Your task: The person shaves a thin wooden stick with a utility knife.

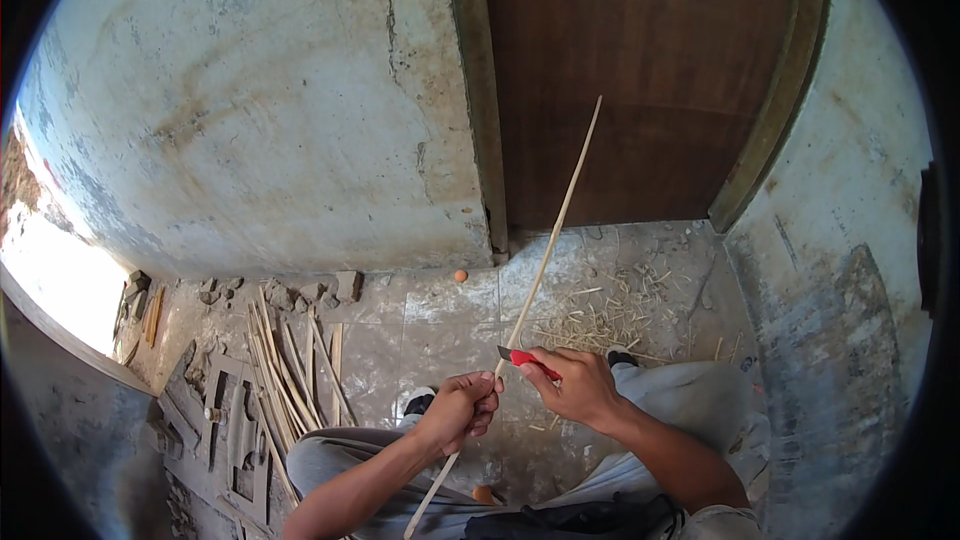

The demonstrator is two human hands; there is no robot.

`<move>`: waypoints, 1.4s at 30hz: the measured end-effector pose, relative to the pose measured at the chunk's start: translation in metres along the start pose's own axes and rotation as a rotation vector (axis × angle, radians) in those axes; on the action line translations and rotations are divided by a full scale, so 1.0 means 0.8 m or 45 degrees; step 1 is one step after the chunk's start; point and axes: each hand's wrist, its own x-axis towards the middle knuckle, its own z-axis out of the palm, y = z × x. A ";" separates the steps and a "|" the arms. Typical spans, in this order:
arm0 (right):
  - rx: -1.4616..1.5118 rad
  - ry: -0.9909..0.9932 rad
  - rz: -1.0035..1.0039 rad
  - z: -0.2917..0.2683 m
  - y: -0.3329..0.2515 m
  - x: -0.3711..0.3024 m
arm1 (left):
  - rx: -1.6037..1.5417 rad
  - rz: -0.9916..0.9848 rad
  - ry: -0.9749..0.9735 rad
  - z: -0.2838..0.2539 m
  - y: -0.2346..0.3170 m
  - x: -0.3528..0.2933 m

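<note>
A long, thin strip of pale wood or bamboo (553, 240) slants from my lap up toward the brown door. My left hand (463, 410) is closed around its lower part, above my left thigh. In my right hand (577, 383) is a red utility knife (528, 359), gripped with thumb and fingers. Its dark blade lies against the strip or just beside it, a little beyond my left hand; whether it touches, I cannot tell. Pale curled shavings (610, 320) are scattered on the floor near my right foot.
A bundle of similar strips (285, 370) lies on the floor to my left, beside a grey frame-like panel (238, 430). Stone chunks (348, 286) and a small orange ball-like object (460, 276) sit near the wall. A brown door (640, 90) stands ahead; walls rise on both sides.
</note>
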 end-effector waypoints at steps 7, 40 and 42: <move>-0.044 0.044 -0.056 0.015 -0.005 -0.004 | 0.034 0.068 0.058 0.002 -0.008 -0.010; -0.242 0.258 -0.048 -0.003 0.004 0.016 | 0.183 0.251 0.120 0.007 -0.033 -0.027; -0.246 0.237 -0.036 -0.007 0.009 0.017 | 0.184 0.242 0.092 0.007 -0.036 -0.027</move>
